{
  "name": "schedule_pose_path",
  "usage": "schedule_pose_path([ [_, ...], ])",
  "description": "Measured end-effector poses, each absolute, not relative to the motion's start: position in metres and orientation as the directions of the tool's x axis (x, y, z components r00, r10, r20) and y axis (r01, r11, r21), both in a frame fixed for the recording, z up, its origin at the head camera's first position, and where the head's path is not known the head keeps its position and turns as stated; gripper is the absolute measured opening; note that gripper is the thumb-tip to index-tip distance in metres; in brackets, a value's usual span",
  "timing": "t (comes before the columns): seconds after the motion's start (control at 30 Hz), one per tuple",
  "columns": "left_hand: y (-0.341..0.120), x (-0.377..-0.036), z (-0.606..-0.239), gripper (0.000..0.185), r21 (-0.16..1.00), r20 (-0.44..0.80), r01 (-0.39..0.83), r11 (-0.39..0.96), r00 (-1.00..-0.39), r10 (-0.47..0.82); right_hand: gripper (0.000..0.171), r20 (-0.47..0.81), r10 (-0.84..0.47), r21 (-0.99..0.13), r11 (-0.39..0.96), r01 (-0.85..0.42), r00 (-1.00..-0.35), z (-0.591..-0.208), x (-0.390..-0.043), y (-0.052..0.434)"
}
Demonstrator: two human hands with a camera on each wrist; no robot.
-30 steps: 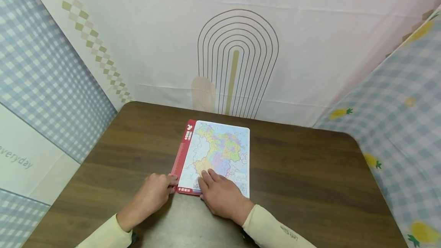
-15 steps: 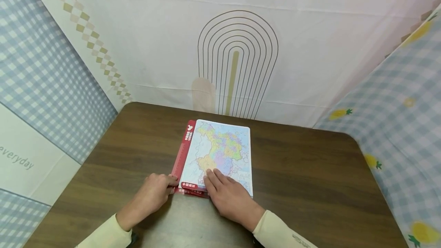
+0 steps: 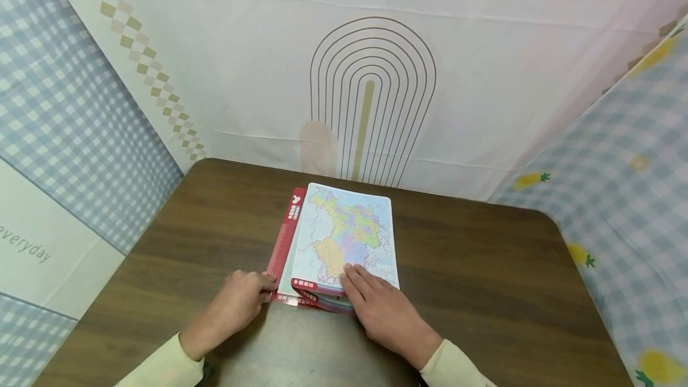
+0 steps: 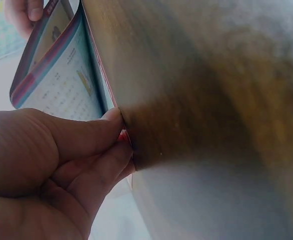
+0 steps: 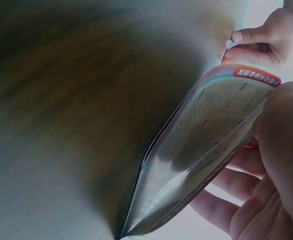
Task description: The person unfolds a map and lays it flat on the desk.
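Note:
A folded map [image 3: 301, 243] with a red ruler-printed border lies on the brown table. My left hand [image 3: 245, 300] pinches its near left corner between thumb and fingers, as the left wrist view also shows at the corner edge. Straight fingers of my right hand [image 3: 387, 309] lie on the upper panel [image 3: 352, 237], printed with a coloured map. That panel sits shifted right over the layers below. Its near edge bulges up, and the right wrist view shows the text-printed inner layers [image 5: 206, 125] standing apart. In the head view my right thumb is hidden.
The dark wooden tabletop [image 3: 484, 267] spreads around the map. A pale cloth [image 3: 242, 76] with arch lines hangs behind it. Checked cloths [image 3: 634, 208] hang at both sides.
My right hand has moved right, carrying the upper panel with it. More of the layers beneath shows at the left and near edges. My left hand has stayed at the corner.

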State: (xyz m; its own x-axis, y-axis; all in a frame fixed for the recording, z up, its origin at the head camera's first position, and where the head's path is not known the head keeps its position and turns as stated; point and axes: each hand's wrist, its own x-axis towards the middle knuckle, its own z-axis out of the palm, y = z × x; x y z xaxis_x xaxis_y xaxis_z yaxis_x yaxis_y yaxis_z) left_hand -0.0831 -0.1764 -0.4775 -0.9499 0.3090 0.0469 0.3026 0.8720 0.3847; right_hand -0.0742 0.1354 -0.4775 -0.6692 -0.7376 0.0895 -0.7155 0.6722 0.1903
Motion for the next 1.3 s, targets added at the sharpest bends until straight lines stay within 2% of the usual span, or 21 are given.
schedule_pose_path([
  [0.27, -0.175, -0.083, -0.478, 0.015, 0.377, 0.068, 0.293, 0.878, -0.955, 0.289, 0.052, 0.163, -0.717, 0.141, 0.697, -0.703, -0.678, -0.478, -0.072, 0.159],
  [0.47, -0.175, -0.083, -0.478, 0.018, 0.375, 0.044, 0.262, 0.889, -0.963, 0.265, 0.064, 0.282, -0.707, 0.037, 0.683, -0.73, -0.648, -0.473, -0.077, 0.179],
  [0.63, -0.178, -0.084, -0.477, 0.018, 0.365, 0.045, 0.27, 0.891, -0.961, 0.272, 0.047, 0.383, -0.691, -0.023, 0.656, -0.754, -0.613, -0.462, -0.082, 0.197],
  [0.73, -0.182, -0.084, -0.477, 0.018, 0.341, 0.074, 0.295, 0.893, -0.955, 0.287, 0.058, 0.428, -0.678, -0.04, 0.647, -0.762, -0.598, -0.455, -0.082, 0.208],
  [0.9, -0.191, -0.083, -0.477, 0.019, 0.322, 0.094, 0.306, 0.896, -0.952, 0.292, 0.056, 0.467, -0.662, -0.069, 0.633, -0.771, -0.586, -0.444, -0.079, 0.229],
  [1.07, -0.197, -0.08, -0.477, 0.024, 0.32, 0.068, 0.28, 0.905, -0.96, 0.273, 0.085, 0.456, -0.642, -0.082, 0.66, -0.747, -0.617, -0.437, -0.072, 0.25],
  [1.3, -0.209, -0.071, -0.479, 0.023, 0.295, 0.078, 0.27, 0.917, -0.963, 0.259, 0.087, 0.488, -0.622, -0.082, 0.665, -0.742, -0.612, -0.438, -0.055, 0.279],
])
